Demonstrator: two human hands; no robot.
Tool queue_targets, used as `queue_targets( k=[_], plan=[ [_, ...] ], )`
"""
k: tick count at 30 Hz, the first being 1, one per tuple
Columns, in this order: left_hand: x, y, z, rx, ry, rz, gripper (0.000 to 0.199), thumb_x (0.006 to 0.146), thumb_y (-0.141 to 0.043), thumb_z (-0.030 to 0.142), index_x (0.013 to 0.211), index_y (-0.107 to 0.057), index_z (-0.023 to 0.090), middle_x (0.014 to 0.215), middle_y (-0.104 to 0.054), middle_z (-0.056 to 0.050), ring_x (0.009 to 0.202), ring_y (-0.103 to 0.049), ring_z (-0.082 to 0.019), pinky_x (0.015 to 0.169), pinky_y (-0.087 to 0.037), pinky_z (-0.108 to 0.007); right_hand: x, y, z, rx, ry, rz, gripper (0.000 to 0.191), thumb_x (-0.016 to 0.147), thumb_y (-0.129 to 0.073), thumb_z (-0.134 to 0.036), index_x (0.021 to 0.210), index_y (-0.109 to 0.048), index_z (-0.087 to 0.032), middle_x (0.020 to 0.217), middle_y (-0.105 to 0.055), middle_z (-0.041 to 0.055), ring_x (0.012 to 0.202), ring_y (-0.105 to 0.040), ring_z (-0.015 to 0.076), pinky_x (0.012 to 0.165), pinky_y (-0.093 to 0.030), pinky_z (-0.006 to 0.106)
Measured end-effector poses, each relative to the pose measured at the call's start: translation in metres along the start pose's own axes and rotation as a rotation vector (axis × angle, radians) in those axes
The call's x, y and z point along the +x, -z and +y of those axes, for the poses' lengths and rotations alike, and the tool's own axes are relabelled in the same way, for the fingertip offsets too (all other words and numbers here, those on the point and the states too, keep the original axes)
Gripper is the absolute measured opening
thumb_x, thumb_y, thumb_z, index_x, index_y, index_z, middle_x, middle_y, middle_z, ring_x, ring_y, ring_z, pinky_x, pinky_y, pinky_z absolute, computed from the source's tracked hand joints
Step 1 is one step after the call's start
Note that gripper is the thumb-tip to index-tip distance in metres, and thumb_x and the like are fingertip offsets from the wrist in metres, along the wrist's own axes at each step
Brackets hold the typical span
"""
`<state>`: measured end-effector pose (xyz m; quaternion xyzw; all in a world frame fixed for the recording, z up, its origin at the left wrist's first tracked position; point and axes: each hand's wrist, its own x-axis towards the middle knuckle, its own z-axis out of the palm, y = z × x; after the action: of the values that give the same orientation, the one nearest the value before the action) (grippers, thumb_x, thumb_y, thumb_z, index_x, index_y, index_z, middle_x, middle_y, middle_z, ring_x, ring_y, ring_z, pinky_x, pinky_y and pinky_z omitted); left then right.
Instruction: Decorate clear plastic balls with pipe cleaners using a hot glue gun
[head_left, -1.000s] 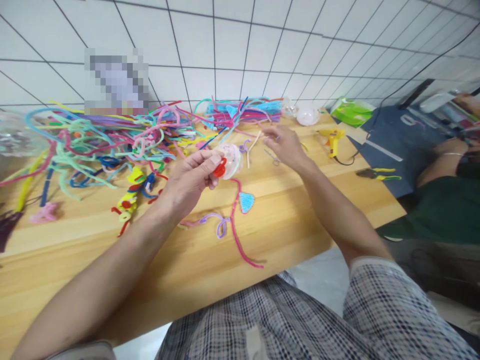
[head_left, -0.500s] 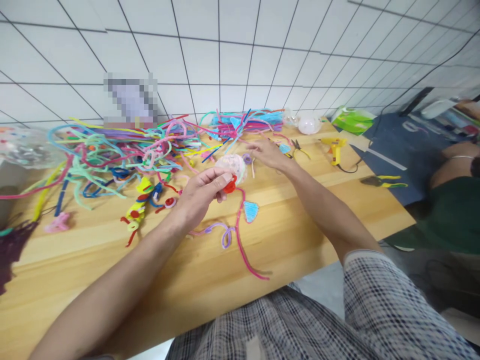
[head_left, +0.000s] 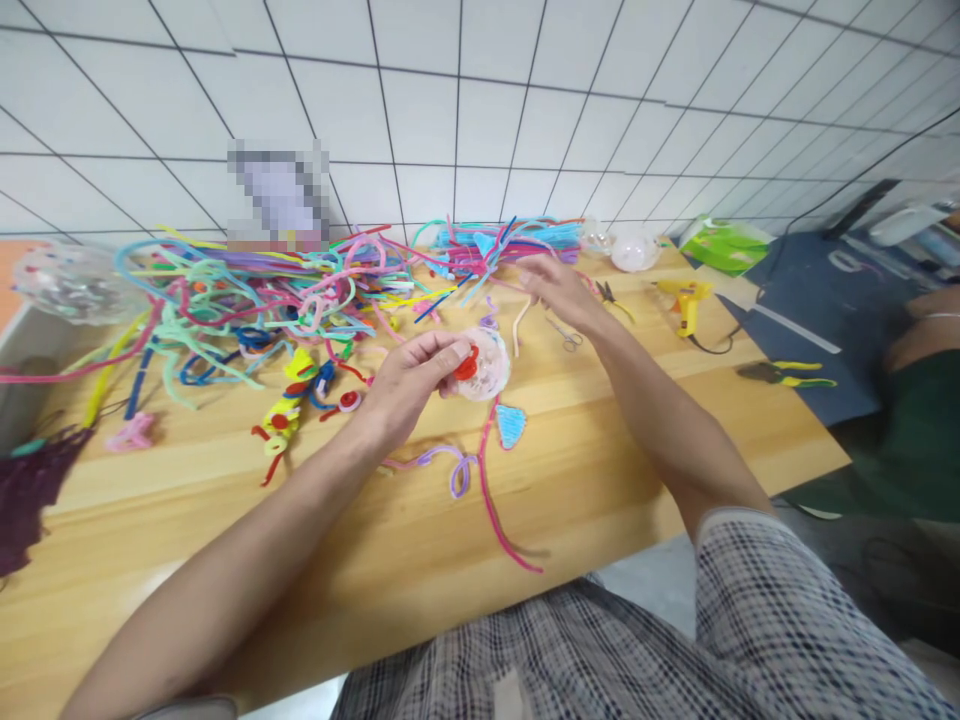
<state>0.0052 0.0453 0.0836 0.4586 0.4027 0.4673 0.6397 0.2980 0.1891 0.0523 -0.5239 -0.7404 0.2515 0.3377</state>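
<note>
My left hand [head_left: 412, 385] pinches a clear plastic ball [head_left: 487, 368] at its left side, by a red pipe-cleaner piece [head_left: 467, 362] that shows against it. Farther forward, my right hand [head_left: 555, 288] is over the table with its fingers stretched out, near the bundle of pipe cleaners [head_left: 510, 245]. I see nothing held in it, though its underside is hidden. Just below the ball lie a blue pipe-cleaner triangle [head_left: 512, 427], a long pink pipe cleaner [head_left: 489, 490] and a looped purple one [head_left: 459, 480]. Small scissors [head_left: 568, 338] lie beside my right wrist.
A tangle of pipe cleaners [head_left: 247, 300] covers the back left. A yellow pipe-cleaner figure [head_left: 283, 410] lies nearer. To the right are pliers [head_left: 619, 300], a yellow glue gun [head_left: 686, 302], yellow-handled cutters [head_left: 787, 374] and a green packet [head_left: 724, 247]. Another person sits at the far right.
The view has shifted slightly. My left hand has turned the ball, so more of it shows. My right hand has moved a little forward, uncovering the scissors; a small blue piece near it is now out of sight.
</note>
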Motion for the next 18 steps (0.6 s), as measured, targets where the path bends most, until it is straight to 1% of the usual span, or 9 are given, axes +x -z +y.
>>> queue_targets(
  k=[2, 3, 6, 9, 10, 12, 14, 16, 18],
  plan=[
    [0.003, 0.002, -0.001, 0.009, -0.024, 0.027, 0.041, 0.074, -0.101, 0.052, 0.082, -0.083, 0.017, 0.071, -0.070, -0.001, 0.058, -0.055, -0.009, 0.055, -0.044, -0.021, -0.006, -0.010, -0.004, 0.025, 0.063, -0.139, 0.051, 0.095, -0.079, -0.044, 0.142, -0.077, -0.024, 0.137, -0.081, 0.0110, 0.105, -0.075, 0.0259, 0.088, -0.060, 0.038],
    [0.005, 0.004, -0.002, 0.005, -0.037, 0.045, 0.038, 0.075, -0.100, 0.051, 0.082, -0.082, 0.017, 0.071, -0.070, 0.000, 0.059, -0.056, -0.009, 0.056, -0.044, -0.021, -0.010, -0.019, -0.006, -0.003, 0.103, -0.192, 0.052, 0.091, -0.083, -0.041, 0.140, -0.077, -0.024, 0.137, -0.081, 0.0118, 0.109, -0.075, 0.0274, 0.091, -0.060, 0.039],
    [0.009, 0.009, -0.003, -0.026, -0.074, 0.113, 0.033, 0.077, -0.098, 0.047, 0.083, -0.082, 0.019, 0.072, -0.070, 0.000, 0.058, -0.056, -0.009, 0.055, -0.044, -0.021, -0.018, -0.048, -0.007, -0.109, 0.165, -0.222, 0.033, 0.087, -0.080, -0.025, 0.120, -0.082, -0.021, 0.126, -0.084, 0.0123, 0.113, -0.076, 0.0291, 0.099, -0.060, 0.042],
    [0.011, 0.014, -0.001, -0.038, -0.111, 0.131, 0.028, 0.081, -0.096, 0.044, 0.085, -0.082, 0.020, 0.073, -0.070, 0.000, 0.058, -0.055, -0.009, 0.054, -0.043, -0.021, -0.014, -0.063, -0.004, -0.144, 0.149, -0.189, 0.018, 0.087, -0.070, -0.014, 0.099, -0.080, -0.020, 0.106, -0.084, 0.0081, 0.101, -0.077, 0.0263, 0.097, -0.059, 0.042],
    [0.012, 0.016, -0.001, -0.041, -0.123, 0.125, 0.027, 0.082, -0.095, 0.044, 0.085, -0.082, 0.020, 0.074, -0.070, 0.000, 0.058, -0.055, -0.009, 0.054, -0.043, -0.021, -0.010, -0.061, -0.003, -0.142, 0.140, -0.173, 0.017, 0.088, -0.067, -0.012, 0.096, -0.079, -0.021, 0.102, -0.083, 0.0069, 0.098, -0.076, 0.0256, 0.096, -0.060, 0.041],
    [0.013, 0.018, 0.000, -0.048, -0.140, 0.111, 0.025, 0.086, -0.093, 0.043, 0.087, -0.081, 0.021, 0.077, -0.070, 0.000, 0.060, -0.056, -0.009, 0.055, -0.044, -0.021, 0.004, -0.047, 0.001, -0.158, 0.119, -0.081, 0.018, 0.091, -0.064, -0.012, 0.096, -0.078, -0.022, 0.101, -0.083, 0.0057, 0.097, -0.075, 0.0256, 0.097, -0.060, 0.043],
    [0.014, 0.019, 0.000, -0.057, -0.148, 0.109, 0.024, 0.088, -0.092, 0.042, 0.088, -0.081, 0.021, 0.078, -0.071, 0.000, 0.060, -0.056, -0.010, 0.054, -0.044, -0.022, 0.022, -0.021, 0.005, -0.229, 0.081, 0.131, 0.016, 0.094, -0.068, -0.015, 0.105, -0.078, -0.023, 0.111, -0.084, 0.0068, 0.106, -0.074, 0.0274, 0.105, -0.060, 0.047],
    [0.016, 0.019, -0.001, -0.061, -0.150, 0.123, 0.024, 0.087, -0.092, 0.042, 0.089, -0.082, 0.021, 0.079, -0.072, 0.000, 0.058, -0.056, -0.009, 0.053, -0.044, -0.022, 0.036, 0.007, 0.006, -0.347, 0.025, 0.310, 0.027, 0.097, -0.075, -0.019, 0.124, -0.075, -0.022, 0.131, -0.081, 0.0127, 0.125, -0.070, 0.0300, 0.118, -0.054, 0.054],
    [0.017, 0.019, -0.001, -0.063, -0.148, 0.132, 0.025, 0.086, -0.092, 0.043, 0.088, -0.081, 0.021, 0.078, -0.071, 0.000, 0.058, -0.056, -0.009, 0.053, -0.044, -0.022, 0.040, 0.026, -0.002, -0.452, -0.002, 0.424, 0.048, 0.098, -0.081, -0.021, 0.143, -0.066, -0.013, 0.151, -0.071, 0.0242, 0.144, -0.062, 0.0326, 0.129, -0.046, 0.058]
  ],
)
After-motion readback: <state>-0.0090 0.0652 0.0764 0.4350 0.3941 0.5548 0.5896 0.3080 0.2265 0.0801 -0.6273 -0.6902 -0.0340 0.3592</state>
